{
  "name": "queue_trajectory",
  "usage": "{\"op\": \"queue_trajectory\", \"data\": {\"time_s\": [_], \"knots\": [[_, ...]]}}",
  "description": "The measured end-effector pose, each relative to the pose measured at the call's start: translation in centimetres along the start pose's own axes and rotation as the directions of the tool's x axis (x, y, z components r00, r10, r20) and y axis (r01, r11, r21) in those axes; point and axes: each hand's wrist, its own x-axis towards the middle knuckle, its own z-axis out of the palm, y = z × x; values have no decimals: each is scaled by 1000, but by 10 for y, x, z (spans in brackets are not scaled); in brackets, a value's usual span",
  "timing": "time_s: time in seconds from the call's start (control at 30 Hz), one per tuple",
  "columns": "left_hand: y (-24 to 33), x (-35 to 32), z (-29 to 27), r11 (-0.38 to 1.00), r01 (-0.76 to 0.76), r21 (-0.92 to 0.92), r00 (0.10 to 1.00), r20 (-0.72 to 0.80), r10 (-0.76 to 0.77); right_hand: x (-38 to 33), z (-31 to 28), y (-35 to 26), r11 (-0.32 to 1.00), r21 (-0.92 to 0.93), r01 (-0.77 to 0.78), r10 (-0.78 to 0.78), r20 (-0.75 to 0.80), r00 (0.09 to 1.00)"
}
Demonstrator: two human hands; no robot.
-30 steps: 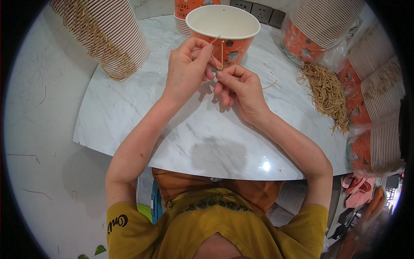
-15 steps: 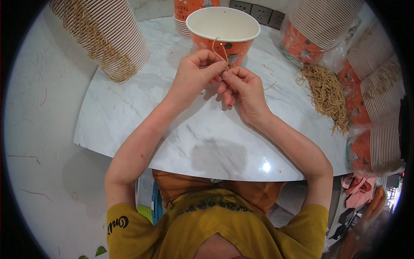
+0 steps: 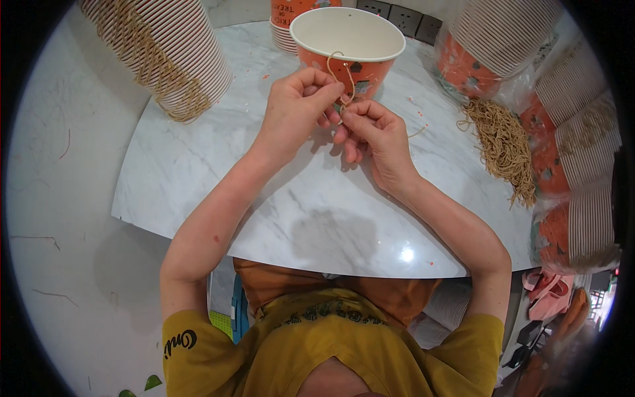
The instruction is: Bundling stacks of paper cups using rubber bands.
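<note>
A thin tan cord (image 3: 351, 74) is pinched between thumb and fingers by the left hand (image 3: 291, 112) and, just beside it, by the right hand (image 3: 383, 139), at the upper middle of the frame; whether a knot is formed there cannot be told. Its loop is seen against the front of the orange bucket (image 3: 347, 40), which is stood on the surface (image 3: 331, 192) just above. The crossing is probably best held firmly by one hand while the free end is drawn evenly, without the bucket being tugged.
</note>
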Motion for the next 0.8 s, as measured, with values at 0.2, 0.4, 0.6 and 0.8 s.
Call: {"op": "queue_trajectory", "data": {"time_s": [0.2,0.4,0.6,0.8], "knots": [[2,0,1,1000,20,-1,1000,-22,-20,1,-3,-1,997,77,-20,18,26,999],[-6,-2,2,998,-49,43,999,0,49,-1,0,-6,999,23,-37,37,18,999],[-5,-3,3,995,-42,86,999,-11,43,-5,4,-3,988,-155,19,-23,-25,999],[-2,-3,3,996,-39,82,999,-19,41,-6,6,-3,984,-176,32,-37,-27,999]]}}
